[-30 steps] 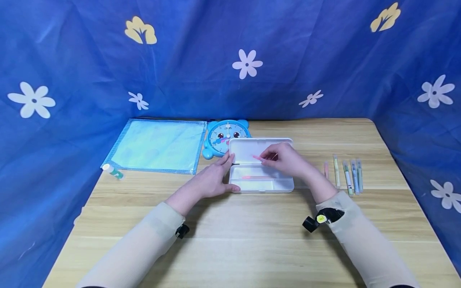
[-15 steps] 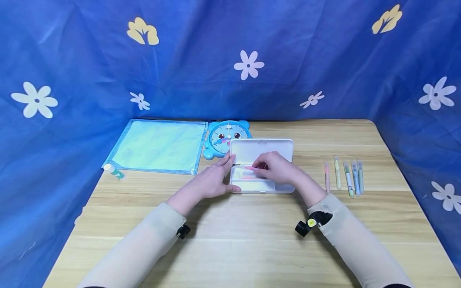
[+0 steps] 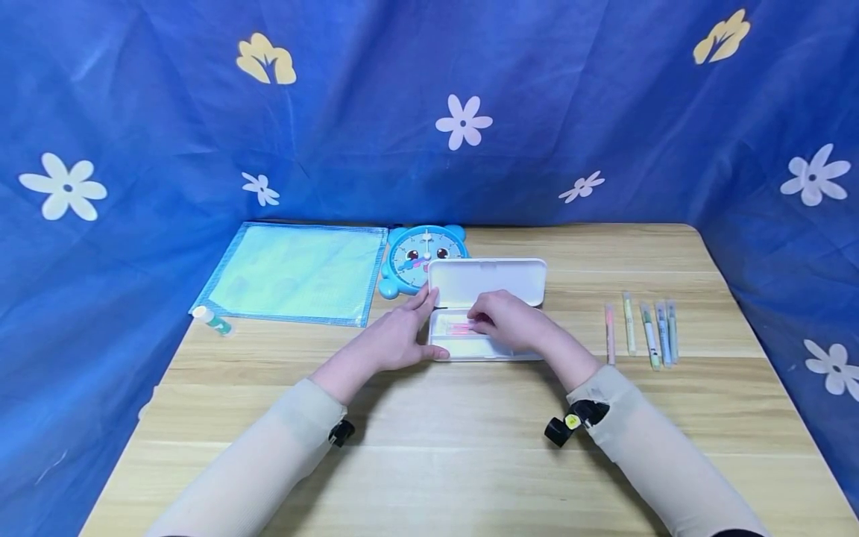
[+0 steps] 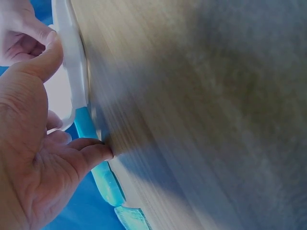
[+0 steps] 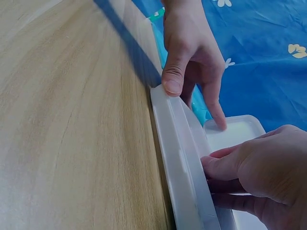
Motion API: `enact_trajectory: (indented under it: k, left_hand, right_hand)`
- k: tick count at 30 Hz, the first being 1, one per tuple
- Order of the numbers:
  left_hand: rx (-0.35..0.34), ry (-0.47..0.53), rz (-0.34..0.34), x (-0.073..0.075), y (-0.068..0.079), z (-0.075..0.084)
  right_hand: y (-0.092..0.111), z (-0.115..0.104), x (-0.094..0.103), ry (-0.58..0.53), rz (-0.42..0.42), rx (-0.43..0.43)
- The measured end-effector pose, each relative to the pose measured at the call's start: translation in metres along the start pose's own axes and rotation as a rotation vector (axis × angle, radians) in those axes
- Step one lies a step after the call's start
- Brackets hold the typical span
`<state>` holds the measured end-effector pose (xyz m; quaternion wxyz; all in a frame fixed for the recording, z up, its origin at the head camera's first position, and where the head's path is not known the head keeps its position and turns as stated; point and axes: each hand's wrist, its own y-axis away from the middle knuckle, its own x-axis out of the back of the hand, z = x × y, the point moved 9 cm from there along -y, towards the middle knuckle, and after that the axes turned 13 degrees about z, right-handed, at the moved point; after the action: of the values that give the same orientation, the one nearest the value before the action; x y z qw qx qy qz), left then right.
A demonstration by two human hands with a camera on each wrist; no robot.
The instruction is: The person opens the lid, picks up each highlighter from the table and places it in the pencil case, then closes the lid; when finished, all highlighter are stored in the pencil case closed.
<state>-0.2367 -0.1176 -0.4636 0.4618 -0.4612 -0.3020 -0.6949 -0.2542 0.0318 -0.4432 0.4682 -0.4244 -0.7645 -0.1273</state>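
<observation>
A white pencil case [image 3: 499, 274] lies with its lid raised in the middle of the table. My left hand [image 3: 396, 339] grips its left end, thumb on the front rim and fingers against the lid; the right wrist view shows this thumb pressing the corner. My right hand [image 3: 513, 322] reaches down into the case, thumb and fingers pinched together at the end of a pink pen [image 3: 459, 326]. A second thin pink stick lies right alongside it in the rear compartment. In the right wrist view the case's near wall hides the pen.
Several slim markers, including a pink one [image 3: 610, 333] and a yellow one [image 3: 628, 323], lie at the right. Behind the case stands a blue toy clock [image 3: 409, 261]. At the left are a blue mesh pouch [image 3: 302, 272] and a glue stick [image 3: 213, 321].
My right hand has moved down and slightly left with the pink pen, from in front of the lid into the case's rear compartment. My left hand has stayed at the left end.
</observation>
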Motion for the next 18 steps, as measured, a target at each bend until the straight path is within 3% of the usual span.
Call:
enact_trajectory:
  k: [10, 18]
  left_hand:
    - [0.000, 0.008, -0.008, 0.000, -0.001, 0.000]
    - [-0.001, 0.003, -0.003, -0.001, 0.000, -0.001]
  right_hand:
    - [0.003, 0.007, 0.004, -0.056, 0.008, -0.044]
    - [0.009, 0.006, 0.026, -0.108, 0.074, -0.046]
